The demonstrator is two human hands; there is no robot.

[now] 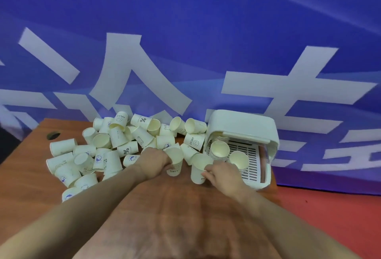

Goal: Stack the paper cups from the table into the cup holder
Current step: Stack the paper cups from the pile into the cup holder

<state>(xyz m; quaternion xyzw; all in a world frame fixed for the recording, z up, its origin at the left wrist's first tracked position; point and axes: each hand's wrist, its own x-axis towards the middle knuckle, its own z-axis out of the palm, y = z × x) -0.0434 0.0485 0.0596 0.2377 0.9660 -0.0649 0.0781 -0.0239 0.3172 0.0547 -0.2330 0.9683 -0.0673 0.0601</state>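
Several white paper cups point(115, 145) lie in a heap across the far half of the wooden table point(175, 207). My left hand point(153, 161) grips one upright cup point(175, 160) at the heap's near edge. My right hand point(220, 174) holds another upright cup point(199, 167) just to the right of it. The white cup holder point(243, 126) stands at the table's right edge, its lid raised. On its slotted tray are two stacks of cups, one point(219, 149) at the left and one point(239, 159) nearer the front.
A blue banner with large white characters point(185, 42) hangs right behind the table. The table has a round hole point(53, 135) at its far left. Red floor point(329, 207) shows to the right of the table.
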